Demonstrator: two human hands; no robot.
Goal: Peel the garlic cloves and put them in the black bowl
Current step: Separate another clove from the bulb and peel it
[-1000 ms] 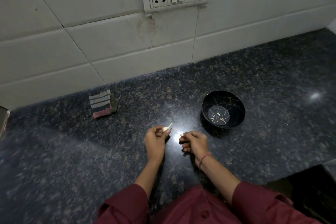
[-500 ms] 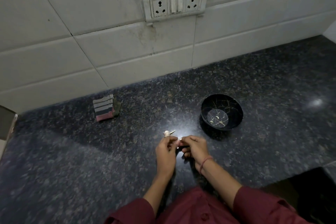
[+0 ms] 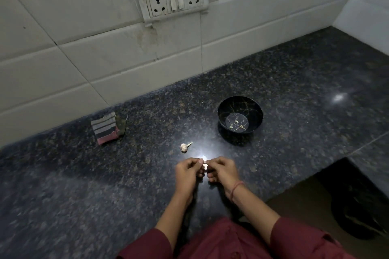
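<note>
Garlic clove (image 3: 204, 164) is pinched between my left hand (image 3: 188, 171) and right hand (image 3: 221, 171). I should peel gently, without crushing it.

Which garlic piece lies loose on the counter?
The stemmed garlic piece, left of the black bowl. Two cloves lie inside it; one clove is pinched between the left hand and right hand.

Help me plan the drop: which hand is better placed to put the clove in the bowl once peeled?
Likely right. The bowl sits ahead and to the right, nearer the right hand; the left hand would have to cross over. Both pinch the clove.
</note>
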